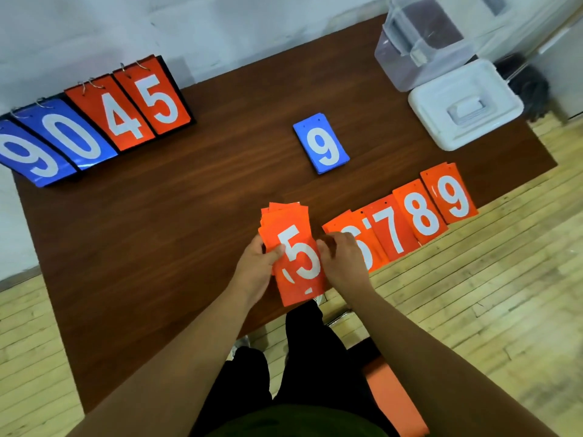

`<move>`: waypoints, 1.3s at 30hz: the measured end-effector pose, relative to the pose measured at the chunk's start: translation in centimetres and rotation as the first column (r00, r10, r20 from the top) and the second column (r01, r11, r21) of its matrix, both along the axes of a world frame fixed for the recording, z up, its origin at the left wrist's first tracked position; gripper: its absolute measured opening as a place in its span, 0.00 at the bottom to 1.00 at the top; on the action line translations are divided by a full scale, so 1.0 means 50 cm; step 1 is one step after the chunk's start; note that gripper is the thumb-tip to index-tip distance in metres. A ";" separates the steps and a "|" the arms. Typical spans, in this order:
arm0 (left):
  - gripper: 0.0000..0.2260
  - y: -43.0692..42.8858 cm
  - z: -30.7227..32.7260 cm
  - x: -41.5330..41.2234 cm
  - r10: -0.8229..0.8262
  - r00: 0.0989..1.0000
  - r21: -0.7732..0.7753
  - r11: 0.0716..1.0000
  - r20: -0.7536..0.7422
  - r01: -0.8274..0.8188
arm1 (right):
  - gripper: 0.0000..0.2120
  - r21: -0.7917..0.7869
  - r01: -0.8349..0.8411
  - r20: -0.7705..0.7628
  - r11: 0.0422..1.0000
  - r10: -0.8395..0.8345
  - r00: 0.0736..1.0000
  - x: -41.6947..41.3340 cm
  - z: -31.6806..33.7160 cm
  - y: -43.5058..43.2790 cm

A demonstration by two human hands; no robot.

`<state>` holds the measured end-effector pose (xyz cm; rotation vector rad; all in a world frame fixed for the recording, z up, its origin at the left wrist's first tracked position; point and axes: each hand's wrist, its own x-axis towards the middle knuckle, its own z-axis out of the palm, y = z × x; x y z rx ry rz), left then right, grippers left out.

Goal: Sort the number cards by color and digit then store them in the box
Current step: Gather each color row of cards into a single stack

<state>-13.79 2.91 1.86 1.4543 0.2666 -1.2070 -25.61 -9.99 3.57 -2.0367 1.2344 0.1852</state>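
1 head-worn wide-angle view, steeply downward and close over the brown table.

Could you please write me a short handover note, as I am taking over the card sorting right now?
Left hand grips the orange stack, 5 on top; right hand pinches its right edge.
A row of orange cards, 6 to 9, lies to the right along the near edge of the table.
The blue stack, 9 on top, sits mid-table.
The clear box stands open at the far right corner, white lid beside it; no cards visible inside.
Left: lay out the held cards, then box everything.
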 end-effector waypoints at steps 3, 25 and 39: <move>0.15 -0.025 -0.009 0.011 0.037 0.999 0.060 0.998 -0.022 -0.035 | 0.18 -0.203 -0.058 -0.084 0.978 0.041 0.996 -0.048 -0.021 -0.053; 0.20 0.015 -0.042 0.059 -0.025 0.985 0.254 0.967 0.170 -0.019 | 0.16 0.182 0.027 -0.109 0.983 -0.007 0.994 0.021 -0.042 -0.100; 0.14 -0.168 -0.012 -0.013 -0.159 0.974 0.002 0.987 0.163 0.160 | 0.20 0.187 0.116 0.048 0.975 -0.127 0.991 -0.026 -0.006 -0.126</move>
